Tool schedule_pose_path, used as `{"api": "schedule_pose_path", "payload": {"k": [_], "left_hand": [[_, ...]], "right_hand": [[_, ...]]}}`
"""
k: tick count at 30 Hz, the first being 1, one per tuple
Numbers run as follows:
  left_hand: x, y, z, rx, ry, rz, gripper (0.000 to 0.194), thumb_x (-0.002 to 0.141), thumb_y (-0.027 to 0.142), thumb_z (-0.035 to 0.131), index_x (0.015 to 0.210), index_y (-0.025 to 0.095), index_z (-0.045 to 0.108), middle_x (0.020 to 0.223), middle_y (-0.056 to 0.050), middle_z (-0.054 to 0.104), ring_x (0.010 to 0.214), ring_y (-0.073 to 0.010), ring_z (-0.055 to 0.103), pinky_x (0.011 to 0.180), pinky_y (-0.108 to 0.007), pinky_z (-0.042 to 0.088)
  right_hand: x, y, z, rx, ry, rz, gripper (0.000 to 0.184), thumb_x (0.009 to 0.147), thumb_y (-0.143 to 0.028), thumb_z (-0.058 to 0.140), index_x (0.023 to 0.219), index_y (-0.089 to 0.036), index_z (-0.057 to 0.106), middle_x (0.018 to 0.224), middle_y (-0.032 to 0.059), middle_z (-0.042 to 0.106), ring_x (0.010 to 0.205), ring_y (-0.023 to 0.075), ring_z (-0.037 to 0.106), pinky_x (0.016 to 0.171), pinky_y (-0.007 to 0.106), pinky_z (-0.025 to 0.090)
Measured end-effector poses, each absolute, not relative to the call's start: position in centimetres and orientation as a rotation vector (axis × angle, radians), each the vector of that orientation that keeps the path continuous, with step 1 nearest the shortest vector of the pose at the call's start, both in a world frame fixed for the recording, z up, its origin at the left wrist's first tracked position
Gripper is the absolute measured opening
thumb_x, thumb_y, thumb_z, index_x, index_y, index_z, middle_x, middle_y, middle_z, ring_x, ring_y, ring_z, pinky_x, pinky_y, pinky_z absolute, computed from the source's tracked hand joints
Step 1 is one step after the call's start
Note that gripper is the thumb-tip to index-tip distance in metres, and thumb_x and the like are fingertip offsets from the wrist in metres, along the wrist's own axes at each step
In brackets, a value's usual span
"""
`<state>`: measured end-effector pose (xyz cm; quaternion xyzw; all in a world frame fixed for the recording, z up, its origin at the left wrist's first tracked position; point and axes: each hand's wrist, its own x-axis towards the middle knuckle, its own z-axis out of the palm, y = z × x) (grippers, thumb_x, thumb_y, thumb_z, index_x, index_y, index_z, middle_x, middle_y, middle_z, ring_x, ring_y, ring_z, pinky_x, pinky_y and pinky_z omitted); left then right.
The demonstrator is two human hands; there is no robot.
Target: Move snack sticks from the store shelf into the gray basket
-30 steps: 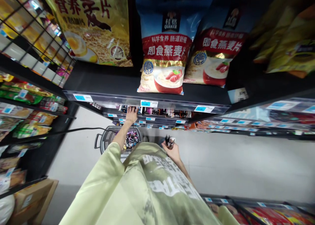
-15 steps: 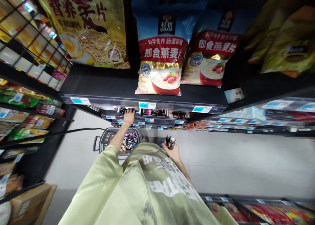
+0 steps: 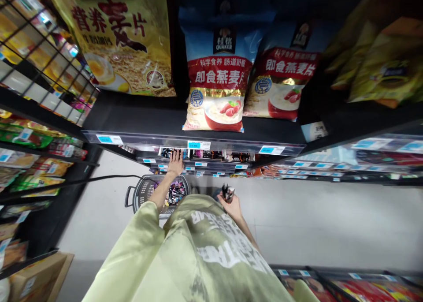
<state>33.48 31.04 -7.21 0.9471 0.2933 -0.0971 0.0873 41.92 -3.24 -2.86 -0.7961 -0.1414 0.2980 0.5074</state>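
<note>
My left hand [image 3: 175,162] reaches forward to a low shelf of small dark snack packets [image 3: 211,154], its fingers spread over the shelf edge just under the price rail [image 3: 198,144]. My right hand [image 3: 231,203] is held near my waist, closed round a few small dark packets [image 3: 228,192]. A grey shopping basket [image 3: 145,192] stands on the floor under my left arm, with several wrapped snacks inside. My pale green shirt fills the lower middle of the view.
Above the low shelf stand big oatmeal bags: two red and blue ones [image 3: 216,79] and a yellow one [image 3: 122,42]. Shelves with packaged goods line the left [image 3: 29,134] and right [image 3: 380,156]. A cardboard box [image 3: 36,277] sits at the lower left on the grey floor.
My left hand has stayed at the low shelf, shifting only slightly along its edge. The right hand keeps its packets at the same place. The view has tilted a little.
</note>
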Motion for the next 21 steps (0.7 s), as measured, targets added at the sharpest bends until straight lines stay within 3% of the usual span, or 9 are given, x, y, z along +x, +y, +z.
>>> {"api": "schedule_pose_path", "payload": {"k": [5, 11, 17, 21], "left_hand": [[33.8, 31.7, -7.2, 2.855, 0.718, -0.341, 0.090, 0.082, 0.022, 0.056, 0.161, 0.013, 0.015, 0.168, -0.016, 0.012, 0.156, -0.0337, 0.003, 0.125, -0.052, 0.008], [35.3, 32.4, -7.3, 2.827, 0.781, -0.486, 0.096, 0.076, 0.024, 0.066, 0.160, 0.014, 0.021, 0.165, -0.019, 0.024, 0.154, -0.0369, 0.012, 0.124, -0.055, 0.007], [35.7, 32.8, -6.3, 2.812, 0.772, -0.401, 0.085, 0.076, 0.023, 0.063, 0.156, 0.015, 0.034, 0.161, -0.017, 0.034, 0.151, -0.0356, 0.025, 0.124, -0.052, 0.011], [35.7, 33.3, -5.9, 2.822, 0.818, -0.305, 0.074, 0.082, 0.022, 0.052, 0.154, 0.010, 0.037, 0.159, -0.018, 0.037, 0.150, -0.0320, 0.026, 0.126, -0.045, 0.012]], "right_hand": [[41.9, -3.1, -2.8, -1.911, -0.326, 0.720, 0.038, 0.072, -0.049, 0.075, 0.090, -0.016, 0.075, 0.090, 0.0123, 0.079, 0.087, 0.0308, 0.075, 0.083, 0.041, 0.060], [41.8, -3.1, -2.8, -1.923, -0.330, 0.686, 0.034, 0.071, -0.050, 0.075, 0.086, -0.019, 0.075, 0.084, 0.0101, 0.079, 0.080, 0.0325, 0.075, 0.080, 0.046, 0.060], [42.1, -2.9, -2.9, -1.913, -0.295, 0.684, 0.040, 0.069, -0.052, 0.076, 0.086, -0.016, 0.075, 0.077, 0.0111, 0.077, 0.067, 0.0309, 0.073, 0.071, 0.044, 0.061], [42.3, -2.8, -2.8, -1.901, -0.304, 0.735, 0.040, 0.070, -0.050, 0.075, 0.088, -0.015, 0.075, 0.085, 0.0134, 0.078, 0.077, 0.0319, 0.074, 0.077, 0.044, 0.060]]}}
